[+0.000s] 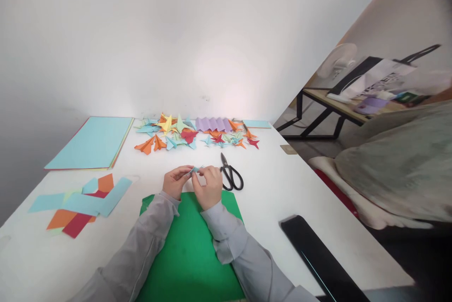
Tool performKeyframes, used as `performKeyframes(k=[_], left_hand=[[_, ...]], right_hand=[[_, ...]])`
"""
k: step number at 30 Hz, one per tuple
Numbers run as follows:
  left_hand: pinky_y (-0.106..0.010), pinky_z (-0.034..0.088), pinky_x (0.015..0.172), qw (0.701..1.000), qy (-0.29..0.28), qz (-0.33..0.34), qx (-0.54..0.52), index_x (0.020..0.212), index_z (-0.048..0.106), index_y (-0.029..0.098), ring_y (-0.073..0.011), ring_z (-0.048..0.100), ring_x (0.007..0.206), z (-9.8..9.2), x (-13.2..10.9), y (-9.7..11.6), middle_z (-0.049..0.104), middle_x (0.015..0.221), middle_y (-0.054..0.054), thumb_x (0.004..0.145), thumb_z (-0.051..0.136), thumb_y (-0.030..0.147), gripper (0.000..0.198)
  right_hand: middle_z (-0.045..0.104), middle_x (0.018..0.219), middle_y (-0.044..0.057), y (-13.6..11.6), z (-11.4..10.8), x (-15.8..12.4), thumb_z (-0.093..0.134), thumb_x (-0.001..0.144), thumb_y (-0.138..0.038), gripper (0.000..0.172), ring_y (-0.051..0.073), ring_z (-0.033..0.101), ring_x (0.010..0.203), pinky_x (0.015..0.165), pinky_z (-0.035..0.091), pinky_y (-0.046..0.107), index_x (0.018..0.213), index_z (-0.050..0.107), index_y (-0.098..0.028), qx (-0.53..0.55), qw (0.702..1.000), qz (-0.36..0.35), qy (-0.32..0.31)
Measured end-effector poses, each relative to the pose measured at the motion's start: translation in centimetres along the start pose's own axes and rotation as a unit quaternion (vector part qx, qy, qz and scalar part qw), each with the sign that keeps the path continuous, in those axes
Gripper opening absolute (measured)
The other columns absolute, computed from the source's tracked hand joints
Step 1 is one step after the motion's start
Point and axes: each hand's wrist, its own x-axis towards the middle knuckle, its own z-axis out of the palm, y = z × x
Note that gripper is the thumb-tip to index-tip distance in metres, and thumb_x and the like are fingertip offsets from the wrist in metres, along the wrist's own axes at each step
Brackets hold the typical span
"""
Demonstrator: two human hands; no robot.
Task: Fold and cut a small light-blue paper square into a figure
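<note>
Between my two hands is a small piece of light blue folded paper [194,169], pinched from both sides. My left hand [173,181] grips its left side with thumb and fingers closed. On the other side my right hand [208,186] holds it in a pinch, and the fingers cover much of its shape. Both hands are above the far edge of a green sheet [187,250]. Black-handled scissors [230,175] lie just right of my right hand, blades pointing away. Beyond the hands, a spread of small folded paper shapes [189,136] in several colours lies along the wall.
A stack of coloured paper [93,144] lies at the back left, with loose paper strips [84,204] nearer. A purple pleated paper [213,124] rests by the wall. At the right is a long black object [321,257]. Past the table edge are a person's bare foot [370,198] and a low table [339,104].
</note>
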Motion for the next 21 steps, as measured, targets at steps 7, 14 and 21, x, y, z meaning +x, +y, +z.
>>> performKeyframes(k=[7, 14, 21], left_hand=[[-0.033, 0.050, 0.079, 0.999, -0.010, 0.030, 0.028, 0.063, 0.067, 0.014, -0.0181, 0.064, 0.076, 0.6, -0.5, 1.0, 0.070, 0.076, -0.007, 0.054, 0.075, 0.023, 0.015], [-0.032, 0.051, 0.082, 0.994, -0.049, 0.062, 0.082, 0.079, 0.068, 0.015, -0.0181, 0.064, 0.085, 0.5, -1.1, 0.6, 0.069, 0.088, -0.007, 0.060, 0.064, 0.010, 0.020], [-0.031, 0.054, 0.079, 0.984, -0.099, 0.100, 0.108, 0.080, 0.070, 0.018, -0.0177, 0.065, 0.086, 0.2, -1.2, 0.2, 0.069, 0.092, -0.007, 0.061, 0.055, 0.005, 0.027]], right_hand=[[0.054, 0.068, 0.003, 0.2, 0.2, 0.0, 0.051, 0.072, -0.013, 0.007, 0.018, 0.048, 0.069, 0.061, 0.041, 0.032, 0.073, 0.050, -0.020, 0.100, 0.994, -0.007, -0.035], [0.051, 0.065, 0.001, 0.5, 0.1, 0.2, 0.051, 0.068, -0.009, 0.013, 0.017, 0.047, 0.066, 0.058, 0.039, 0.030, 0.066, 0.045, -0.021, 0.107, 0.994, -0.010, -0.015], [0.043, 0.061, -0.002, 0.5, 0.2, 0.2, 0.047, 0.064, -0.006, 0.021, 0.014, 0.041, 0.058, 0.053, 0.035, 0.027, 0.059, 0.035, -0.022, 0.123, 0.992, -0.002, -0.017]])
